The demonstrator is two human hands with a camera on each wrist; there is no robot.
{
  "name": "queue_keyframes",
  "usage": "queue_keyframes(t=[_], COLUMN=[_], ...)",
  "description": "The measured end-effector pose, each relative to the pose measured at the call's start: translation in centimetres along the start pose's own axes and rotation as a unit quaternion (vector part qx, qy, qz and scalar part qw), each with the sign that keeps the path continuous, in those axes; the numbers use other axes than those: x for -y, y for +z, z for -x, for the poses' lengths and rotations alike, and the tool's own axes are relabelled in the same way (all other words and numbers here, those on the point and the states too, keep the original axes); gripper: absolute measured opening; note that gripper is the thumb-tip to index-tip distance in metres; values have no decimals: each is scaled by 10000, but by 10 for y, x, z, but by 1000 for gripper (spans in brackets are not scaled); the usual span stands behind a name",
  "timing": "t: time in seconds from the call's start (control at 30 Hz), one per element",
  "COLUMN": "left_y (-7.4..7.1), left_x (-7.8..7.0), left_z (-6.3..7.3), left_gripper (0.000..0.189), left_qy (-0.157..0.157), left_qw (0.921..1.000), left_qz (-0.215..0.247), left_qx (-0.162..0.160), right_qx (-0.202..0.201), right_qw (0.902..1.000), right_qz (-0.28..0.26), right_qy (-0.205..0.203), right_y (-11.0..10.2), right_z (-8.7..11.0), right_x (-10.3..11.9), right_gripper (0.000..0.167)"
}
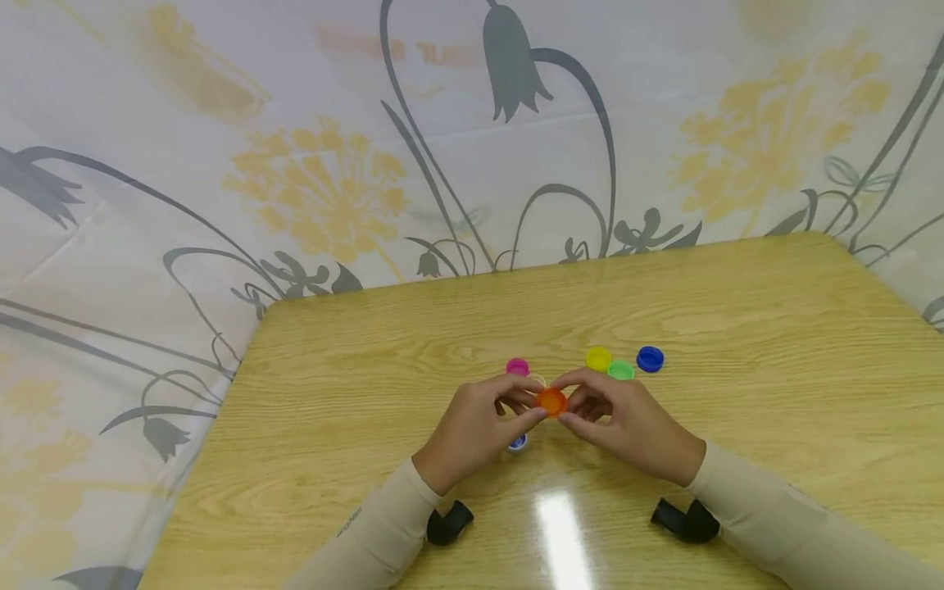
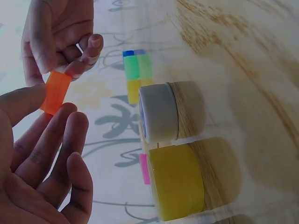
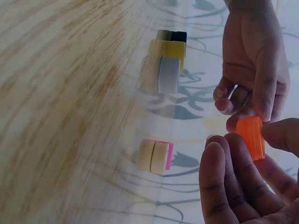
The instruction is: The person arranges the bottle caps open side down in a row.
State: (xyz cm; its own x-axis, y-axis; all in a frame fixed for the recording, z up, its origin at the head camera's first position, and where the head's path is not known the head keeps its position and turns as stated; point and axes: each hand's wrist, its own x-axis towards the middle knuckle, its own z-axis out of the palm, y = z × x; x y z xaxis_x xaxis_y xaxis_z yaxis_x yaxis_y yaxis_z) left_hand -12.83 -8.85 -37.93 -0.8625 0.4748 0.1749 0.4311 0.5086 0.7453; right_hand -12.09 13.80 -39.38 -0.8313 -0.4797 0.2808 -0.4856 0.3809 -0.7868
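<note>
An orange bottle cap is held up between both hands, its hollow side showing in the head view. My left hand pinches one edge with thumb and fingertips, and my right hand pinches the opposite edge. Both wrist views show the orange cap edge-on, raised above the table. Just below the left hand lies a white-and-blue cap, partly covered by it. Beyond the fingers are a pink cap and a cream cap, the latter mostly hidden.
Behind the right hand sit a yellow cap, a light green cap and a blue cap on the wooden table. A second yellow cap stands beside the white one in the left wrist view. A flower-patterned cloth hangs behind.
</note>
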Motion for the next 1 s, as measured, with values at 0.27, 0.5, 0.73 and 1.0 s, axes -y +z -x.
queue_keyframes(t=[0.27,0.5,0.73,1.0], left_y=[0,1,1,2], left_x=[0,-1,-1,-1], left_z=[-1,0,1,-1], left_gripper=[28,29,32,31], left_qy=[76,100,199,514], left_qw=[9998,9997,9993,9961], left_qz=[-165,-189,-288,-685], left_qx=[-60,-86,-125,-215], right_qx=[180,321,376,451], right_qw=[9988,9928,9882,9863], right_qz=[-417,-1040,-1323,-1374], right_qy=[192,509,676,795], right_y=[-2,-3,-3,-3], right_z=[1,1,2,1], right_x=[-1,-1,-2,-2], right_gripper=[23,23,26,26])
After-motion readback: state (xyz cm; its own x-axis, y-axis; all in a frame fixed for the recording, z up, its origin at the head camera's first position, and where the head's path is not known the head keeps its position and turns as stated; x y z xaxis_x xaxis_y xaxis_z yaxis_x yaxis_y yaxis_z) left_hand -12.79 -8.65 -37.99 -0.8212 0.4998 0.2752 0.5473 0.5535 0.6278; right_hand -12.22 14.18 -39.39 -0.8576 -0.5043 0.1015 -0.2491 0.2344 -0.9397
